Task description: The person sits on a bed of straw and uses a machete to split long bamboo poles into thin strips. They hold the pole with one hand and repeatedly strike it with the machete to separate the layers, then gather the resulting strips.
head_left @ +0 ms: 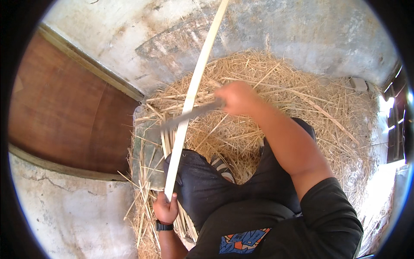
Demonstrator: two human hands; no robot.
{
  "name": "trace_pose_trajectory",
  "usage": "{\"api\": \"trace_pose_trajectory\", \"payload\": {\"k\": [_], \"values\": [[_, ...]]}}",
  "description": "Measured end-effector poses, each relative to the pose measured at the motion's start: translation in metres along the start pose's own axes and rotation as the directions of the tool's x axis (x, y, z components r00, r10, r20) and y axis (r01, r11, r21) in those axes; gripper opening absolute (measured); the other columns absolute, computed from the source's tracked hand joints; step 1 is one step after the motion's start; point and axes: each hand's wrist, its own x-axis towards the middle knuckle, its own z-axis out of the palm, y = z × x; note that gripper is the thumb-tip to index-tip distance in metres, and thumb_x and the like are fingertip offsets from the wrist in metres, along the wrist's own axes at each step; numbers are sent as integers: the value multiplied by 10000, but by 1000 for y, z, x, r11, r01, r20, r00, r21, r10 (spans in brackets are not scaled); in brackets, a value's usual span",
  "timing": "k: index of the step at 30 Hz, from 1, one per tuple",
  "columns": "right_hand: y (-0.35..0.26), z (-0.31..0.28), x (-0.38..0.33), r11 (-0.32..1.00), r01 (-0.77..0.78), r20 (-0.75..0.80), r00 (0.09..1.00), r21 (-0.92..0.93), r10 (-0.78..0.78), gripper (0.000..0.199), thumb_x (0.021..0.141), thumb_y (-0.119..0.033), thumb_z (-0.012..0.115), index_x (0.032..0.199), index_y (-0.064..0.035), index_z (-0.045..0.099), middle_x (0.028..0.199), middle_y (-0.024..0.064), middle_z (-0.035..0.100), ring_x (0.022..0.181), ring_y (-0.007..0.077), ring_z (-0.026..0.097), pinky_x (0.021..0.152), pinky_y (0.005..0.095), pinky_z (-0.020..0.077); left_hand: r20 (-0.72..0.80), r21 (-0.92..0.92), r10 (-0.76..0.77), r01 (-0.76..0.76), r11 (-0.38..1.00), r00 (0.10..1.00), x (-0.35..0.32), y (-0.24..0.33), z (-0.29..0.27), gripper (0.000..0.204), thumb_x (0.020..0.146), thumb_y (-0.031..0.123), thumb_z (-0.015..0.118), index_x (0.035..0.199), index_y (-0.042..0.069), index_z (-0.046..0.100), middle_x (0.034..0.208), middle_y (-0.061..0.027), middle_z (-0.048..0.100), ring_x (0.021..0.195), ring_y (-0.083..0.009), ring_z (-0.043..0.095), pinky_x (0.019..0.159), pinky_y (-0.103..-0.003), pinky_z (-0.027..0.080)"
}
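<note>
A long, pale bamboo strip runs from beside my left knee up past the top edge of the view. Its lower end is gripped by my left hand, thumb pressed along it, a dark watch on the wrist. My right hand is closed round the handle of a long dark knife. The blade, slightly blurred by motion, lies across the strip around its middle and points to the left. Whether its edge touches the strip I cannot tell.
Straw-like shavings and thin strips cover the floor around my legs. A brown door panel in a wooden frame is at left. Worn plaster wall curves behind the heap. A grey block sits at the far right.
</note>
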Motion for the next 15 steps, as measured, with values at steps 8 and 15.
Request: {"api": "trace_pose_trajectory", "payload": {"k": [8,15], "values": [[14,-29,-4,860,-465,-4,879,211,477,214,903,-268,689,1013,-85,688,746,71,682,721,244,690,665,413,566,-19,38,-39,40,998,999,-13,-9,1,288,895,262,756,833,28,601,649,-193,623,589,-396,643,533,-430,481],[-29,-17,0,956,215,118,974,-199,-194,166,842,-234,724,935,-106,674,750,86,687,724,249,697,663,424,564,-61,45,7,-4,999,998,-5,-5,3,256,882,227,762,860,30,600,647,-195,616,584,-397,634,528,-433,475]]}}
